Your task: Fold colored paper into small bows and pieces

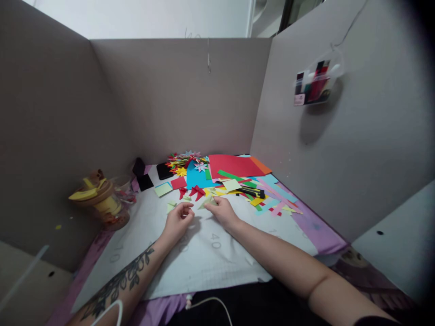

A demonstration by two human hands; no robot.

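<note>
My right hand (223,212) pinches a small pale green piece of folded paper (205,203) between thumb and fingers, above the white mat. Just left of it, my left hand (179,220) hovers with curled fingers, a gap between thumb and forefinger, and nothing visible in it. Beyond my left hand lie small pale green folded pieces (171,206) and red folded pieces (197,193). A stack of pale green paper squares (163,189) and a red paper square (178,182) lie farther back.
Paper strips (277,194) and a black-and-yellow cutter (251,192) lie on the right. Red sheets (234,166) and folded paper stars (181,171) are at the back. A cup with yellow paper scraps (110,203) stands left. Grey panels (183,99) enclose the table; a plastic holder (317,86) hangs right.
</note>
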